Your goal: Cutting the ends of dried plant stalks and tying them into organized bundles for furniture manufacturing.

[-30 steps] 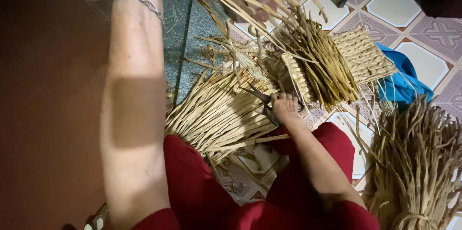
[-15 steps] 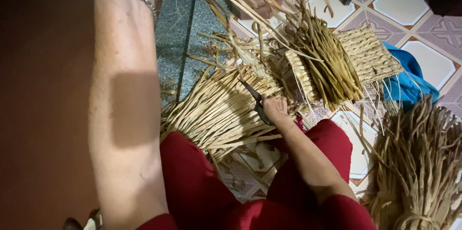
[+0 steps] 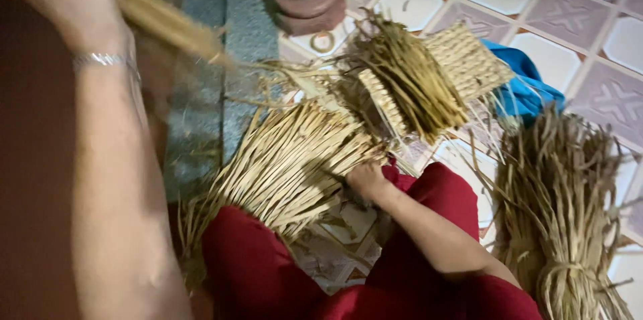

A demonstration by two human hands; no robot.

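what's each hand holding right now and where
The left hand, raised and blurred, grips a bundle of dry straw strands near one end. The right hand rests on the fanned straw; its grip cannot be told.

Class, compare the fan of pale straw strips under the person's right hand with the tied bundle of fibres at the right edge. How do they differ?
The fan of strips lies spread flat and is pale yellow; the tied bundle is gathered, bound near its base, and duller, greyer.
The right hand rests on the fan; no hand touches the bundle.
Both are long dried plant fibres lying on the tiled floor.

light: warm, dim; left side in deep shadow | blur: motion smear top left
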